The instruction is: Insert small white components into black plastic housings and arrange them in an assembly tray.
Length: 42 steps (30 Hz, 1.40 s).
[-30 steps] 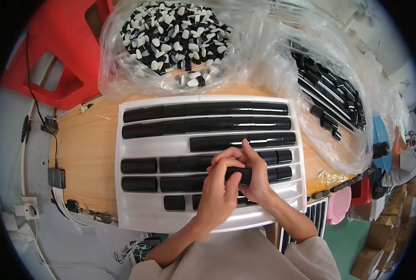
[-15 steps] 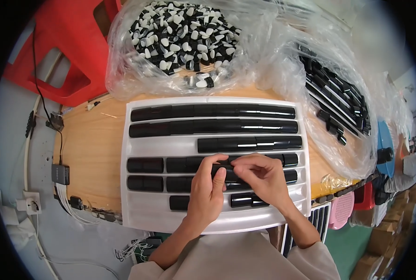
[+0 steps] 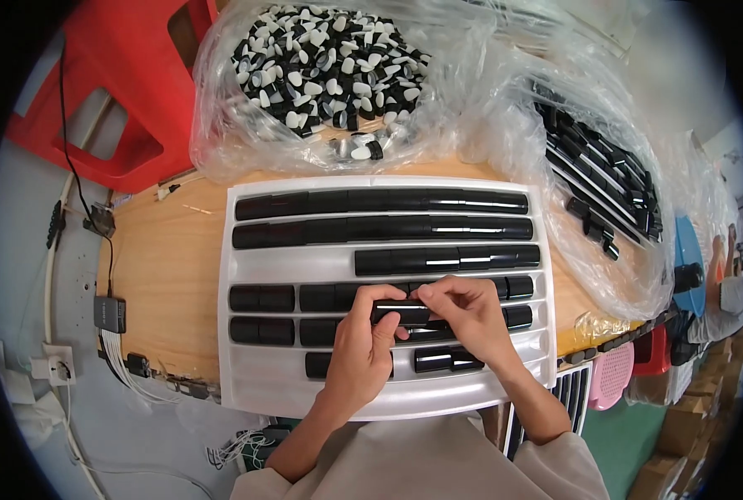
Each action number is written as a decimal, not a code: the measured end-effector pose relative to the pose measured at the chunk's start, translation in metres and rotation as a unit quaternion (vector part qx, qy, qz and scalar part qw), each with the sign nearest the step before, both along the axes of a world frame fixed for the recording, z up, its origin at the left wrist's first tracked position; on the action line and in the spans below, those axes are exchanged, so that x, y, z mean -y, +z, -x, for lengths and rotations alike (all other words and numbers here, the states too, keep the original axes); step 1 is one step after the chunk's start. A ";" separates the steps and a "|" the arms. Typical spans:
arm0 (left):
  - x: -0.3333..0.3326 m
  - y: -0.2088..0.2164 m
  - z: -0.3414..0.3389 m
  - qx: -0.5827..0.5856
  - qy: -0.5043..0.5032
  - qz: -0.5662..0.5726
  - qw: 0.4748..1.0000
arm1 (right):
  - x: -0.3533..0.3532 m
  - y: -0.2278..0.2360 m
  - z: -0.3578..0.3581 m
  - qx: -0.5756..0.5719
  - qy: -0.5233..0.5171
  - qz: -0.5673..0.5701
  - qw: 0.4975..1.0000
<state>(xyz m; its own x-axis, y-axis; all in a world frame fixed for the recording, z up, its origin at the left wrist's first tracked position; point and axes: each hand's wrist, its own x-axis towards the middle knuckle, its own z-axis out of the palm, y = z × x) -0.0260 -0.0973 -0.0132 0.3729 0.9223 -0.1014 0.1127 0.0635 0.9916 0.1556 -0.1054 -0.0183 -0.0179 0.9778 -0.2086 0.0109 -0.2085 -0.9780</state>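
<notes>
Over the middle of a silvery white tray, my two hands meet at one glossy black cylindrical tube. It lies roughly level above the tray's rows. My left hand is closed around its left part, thumb along the near side. The fingertips of my right hand pinch at the tube's right end, and they hide that end. Similar black tubes lie end to end in the tray's long grooves, some with gaps between them. My hands cover parts of the lower rows.
Beyond the tray, a clear plastic bag holds a heap of small black-and-white pieces. Black tubes fill another bag at the right. A red plastic stool stands far left, near a small black box with cables.
The tube between my hands has come into clearer view, its glossy side now showing. My right fingers have shifted slightly at its end. The tray looks almost unmoved.
</notes>
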 end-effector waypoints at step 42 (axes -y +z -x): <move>-0.083 -0.024 0.141 -0.366 0.082 -0.270 0.887 | -0.217 -0.042 0.000 0.431 -0.099 -0.293 0.848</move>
<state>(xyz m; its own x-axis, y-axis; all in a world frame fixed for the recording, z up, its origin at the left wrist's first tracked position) -0.1669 -0.0144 -0.0375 0.2465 0.9456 0.2124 0.7724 -0.3240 0.5462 0.1553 0.1111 -0.0601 0.0717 0.8844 0.4611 0.7953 0.2283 -0.5616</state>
